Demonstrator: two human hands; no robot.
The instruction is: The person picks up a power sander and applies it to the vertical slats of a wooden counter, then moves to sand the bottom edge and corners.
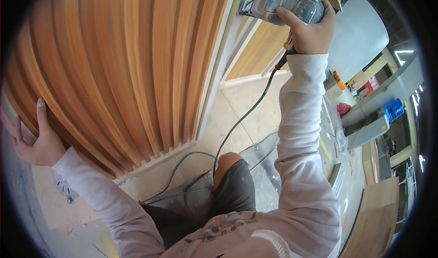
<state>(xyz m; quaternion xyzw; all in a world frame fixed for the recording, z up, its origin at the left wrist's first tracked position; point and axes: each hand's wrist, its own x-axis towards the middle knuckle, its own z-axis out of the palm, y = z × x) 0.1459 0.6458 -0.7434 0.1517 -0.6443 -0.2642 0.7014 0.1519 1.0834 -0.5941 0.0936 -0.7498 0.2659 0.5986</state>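
Note:
My right hand point(315, 32) is closed around the body of a dusty grey-blue electric sander point(273, 2), its flat pad turned left against the pale side edge of a slatted wooden panel point(137, 66). A black cord point(248, 114) runs down from the sander. At the panel's lower left, my left hand point(43, 144) lies with fingers spread, touching the outer slat and the pale edge beside it. The panel's reddish-brown slats look curved through the lens.
Beneath the panel is a pale board floor point(246, 103), with the cord looping past my knee point(227, 162). A round vented metal piece point(64, 187) sits below my left hand. At right are a wooden board point(372, 217), a grey box point(368, 132) and a blue water bottle point(393, 110).

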